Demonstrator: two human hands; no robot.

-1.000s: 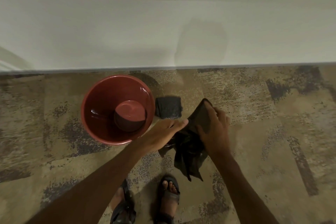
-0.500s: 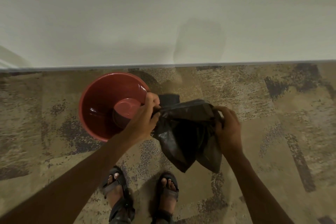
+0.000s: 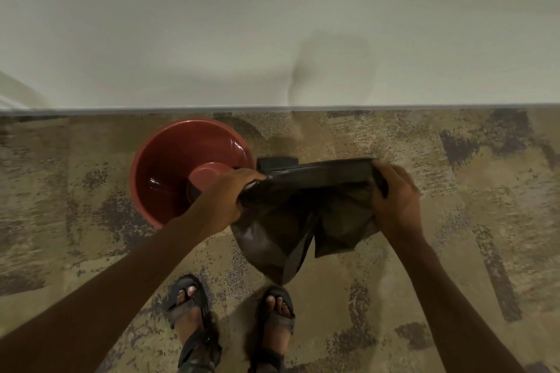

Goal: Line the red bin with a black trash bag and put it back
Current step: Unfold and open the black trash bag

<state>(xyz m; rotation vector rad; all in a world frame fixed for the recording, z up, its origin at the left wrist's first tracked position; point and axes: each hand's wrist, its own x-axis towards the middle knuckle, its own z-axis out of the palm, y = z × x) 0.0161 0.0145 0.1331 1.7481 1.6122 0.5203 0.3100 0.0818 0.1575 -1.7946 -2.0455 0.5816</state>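
At lower centre of frame, two sandalled feet stand on patterned carpet. Above them, one black trash bag, thin, glossy, creased, hangs with its top edge stretched level, left to right, closed end drooping toward the feet. Left hand and right hand each clench one top corner. Centre left, one red bin stands upright, mouth up, unlined. One folded black bundle lies beside it, below the white wall.

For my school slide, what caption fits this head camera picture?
Two hands stretch a black trash bag beside an unlined red bin.
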